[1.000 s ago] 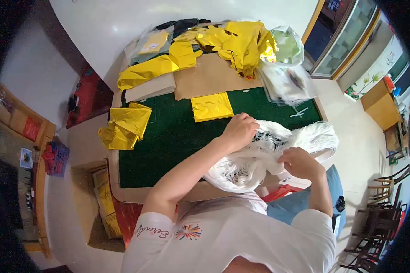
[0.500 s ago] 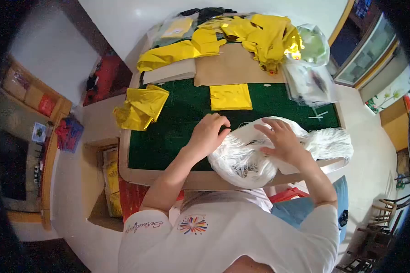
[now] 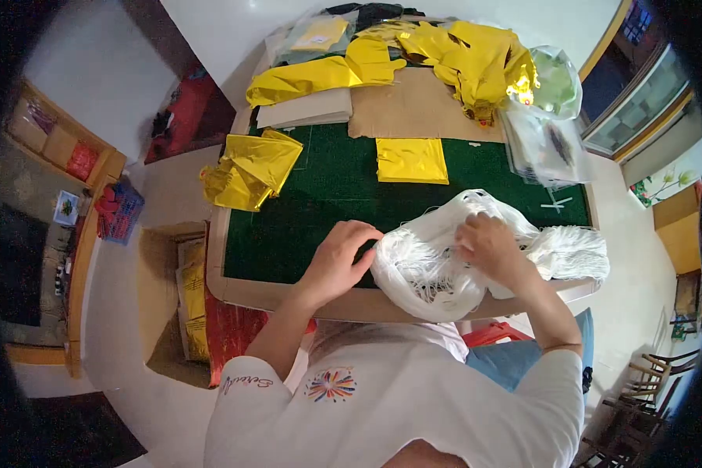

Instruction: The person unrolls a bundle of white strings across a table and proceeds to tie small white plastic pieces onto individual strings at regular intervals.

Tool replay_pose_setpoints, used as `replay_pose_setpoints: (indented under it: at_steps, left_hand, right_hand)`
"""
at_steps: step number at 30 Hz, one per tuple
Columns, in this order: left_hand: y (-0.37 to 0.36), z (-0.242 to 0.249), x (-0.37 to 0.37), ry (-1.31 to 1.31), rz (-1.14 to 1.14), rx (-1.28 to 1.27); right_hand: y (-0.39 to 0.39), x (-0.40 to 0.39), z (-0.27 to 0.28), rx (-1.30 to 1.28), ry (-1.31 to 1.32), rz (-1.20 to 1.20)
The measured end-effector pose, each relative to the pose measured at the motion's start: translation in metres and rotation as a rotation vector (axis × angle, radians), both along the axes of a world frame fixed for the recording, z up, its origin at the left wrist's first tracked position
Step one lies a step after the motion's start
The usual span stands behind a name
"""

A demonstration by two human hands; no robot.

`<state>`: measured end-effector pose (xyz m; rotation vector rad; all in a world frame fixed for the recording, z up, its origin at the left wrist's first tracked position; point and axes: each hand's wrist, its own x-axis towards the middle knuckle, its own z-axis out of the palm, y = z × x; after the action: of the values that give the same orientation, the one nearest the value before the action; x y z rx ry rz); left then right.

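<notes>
A loose bundle of white string (image 3: 433,288) lies along the near edge of the green-topped table (image 3: 288,253), its strands looped on the left and gathered into a tassel-like tail on the right. My right hand (image 3: 487,246) is over the bundle's middle, fingers curled down and closed on some strands. At the bundle's left edge is my left hand (image 3: 339,261), its thumb and bent fingers apart and the fingertips right beside the outer strands. A flat, folded gold foil packet (image 3: 412,161) lies just beyond the bundle.
Crumpled gold foil (image 3: 253,168) hangs over the table's left edge. More gold foil sheets (image 3: 483,66), a brown cardboard piece (image 3: 405,105) and clear plastic bags (image 3: 546,144) cover the far side. An open cardboard box (image 3: 168,304) stands on the floor at left.
My right hand has gone from spread fingers above the string to fingers curled into it. My left hand has shifted slightly down and left, staying beside the bundle. The camera view has turned a little.
</notes>
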<state>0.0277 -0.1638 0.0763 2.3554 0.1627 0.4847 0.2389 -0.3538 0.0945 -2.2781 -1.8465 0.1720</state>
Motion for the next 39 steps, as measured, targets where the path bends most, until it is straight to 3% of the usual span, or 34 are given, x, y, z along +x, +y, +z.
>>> replay_pose_setpoints:
  at_steps: [4,6,7,9,10,12,13,14,16,19,23,25,26,29,33,34,35,36,37,38,39]
  left_hand:
    - [-0.009,0.005,0.029,-0.105,-0.021,0.031]
    - [-0.012,0.001,0.052,-0.047,0.041,0.029]
    - [-0.015,0.0,0.062,0.12,0.053,0.1]
    - [-0.016,-0.015,0.081,0.339,0.005,0.217]
    - [-0.013,-0.019,0.09,0.335,0.005,0.214]
    - [-0.008,-0.023,0.102,0.384,0.174,0.219]
    - [-0.006,-0.025,0.102,0.286,0.208,0.252]
    - [-0.006,-0.026,0.101,0.286,0.204,0.253]
    - [-0.012,-0.019,0.093,0.07,0.229,0.276]
    - [-0.022,0.0,0.082,-0.152,0.085,0.266]
    - [-0.001,-0.003,0.053,-0.127,0.213,0.128]
    - [0.015,-0.006,0.03,-0.006,0.265,0.223]
    - [0.019,-0.003,0.017,0.175,0.155,0.233]
    - [0.006,-0.002,0.002,0.253,-0.145,0.319]
    - [-0.004,-0.021,0.025,0.069,-0.281,0.227]
    - [0.003,-0.038,0.037,0.009,-0.312,0.057]
    - [0.01,-0.046,0.047,-0.051,-0.343,-0.112]
    - [0.019,-0.042,0.058,0.152,-0.234,-0.375]
    - [0.025,-0.039,0.067,0.357,-0.121,-0.634]
    - [0.02,-0.04,0.076,0.138,0.037,-0.844]
    - [0.024,-0.044,0.088,0.082,0.076,-1.02]
  right_hand:
    - [-0.007,-0.013,-0.009,0.094,-0.039,-0.034]
    - [-0.017,-0.008,-0.028,0.095,-0.106,0.033]
    - [-0.02,-0.008,-0.031,0.107,-0.173,0.103]
    - [-0.029,-0.015,-0.009,-0.139,0.391,0.37]
    - [-0.033,-0.024,-0.002,-0.23,0.373,0.468]
    - [-0.036,-0.028,0.015,-0.246,0.389,0.456]
    - [-0.038,-0.028,0.022,-0.259,0.406,0.443]
    - [-0.039,-0.026,0.027,-0.257,0.407,0.439]
    - [-0.037,-0.015,0.035,0.058,0.349,0.18]
    - [-0.024,0.008,0.047,0.111,0.226,-0.01]
    - [-0.011,0.0,0.031,0.15,0.349,0.141]
    - [-0.01,-0.012,0.027,0.162,0.294,0.19]
    - [-0.011,-0.02,0.025,0.166,0.23,0.231]
    - [-0.022,-0.059,0.02,0.131,0.282,0.335]
    - [-0.027,-0.08,-0.013,-0.035,0.012,0.255]
    - [-0.025,-0.072,-0.013,-0.035,0.003,0.257]
    - [-0.021,-0.054,-0.011,0.024,0.177,0.236]
    - [-0.015,-0.034,-0.006,0.083,0.353,0.213]
    - [-0.002,-0.011,0.008,0.094,0.424,0.018]
    - [0.013,0.014,0.024,0.109,0.494,-0.181]
    - [0.026,0.038,0.032,0.259,0.472,-0.177]
